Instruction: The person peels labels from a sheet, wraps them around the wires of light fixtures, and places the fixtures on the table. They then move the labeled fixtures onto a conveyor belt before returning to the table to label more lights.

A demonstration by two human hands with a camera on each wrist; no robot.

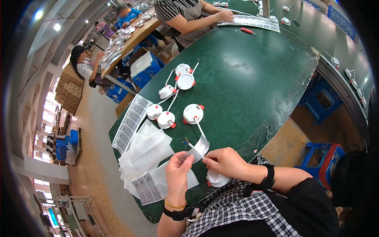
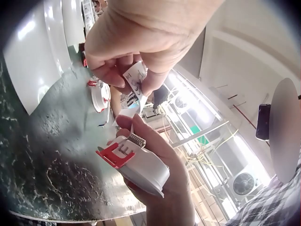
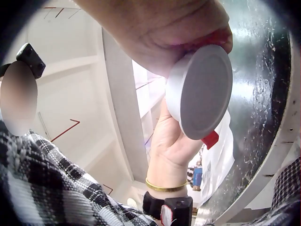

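Observation:
My left hand point(image 1: 178, 173) pinches one end of a printed label strip point(image 1: 193, 153) between thumb and fingers. Opposite it, the fingertips of my right hand point(image 1: 229, 161) pinch the label's other end. A round white downlight point(image 1: 217, 178) sits under the right palm, its red clip point(image 2: 117, 156) and spring showing in the left wrist view. From the right wrist, its flat white face point(image 3: 207, 94) is seen. Bare blue and brown wire ends point(image 1: 187, 142) stick out beside the label. Just beyond, another downlight point(image 1: 193, 113) lies on the table with its white cable running toward the hands.
White backing sheets point(image 1: 144, 152) and a label sheet point(image 1: 132, 122) lie left on the green table point(image 1: 244, 83). Several more downlights point(image 1: 186, 81) stand behind them. Across the table another person handles a label sheet point(image 1: 252, 22) near a red-handled tool point(image 1: 248, 31). Blue stools point(image 1: 316, 158) stand at right.

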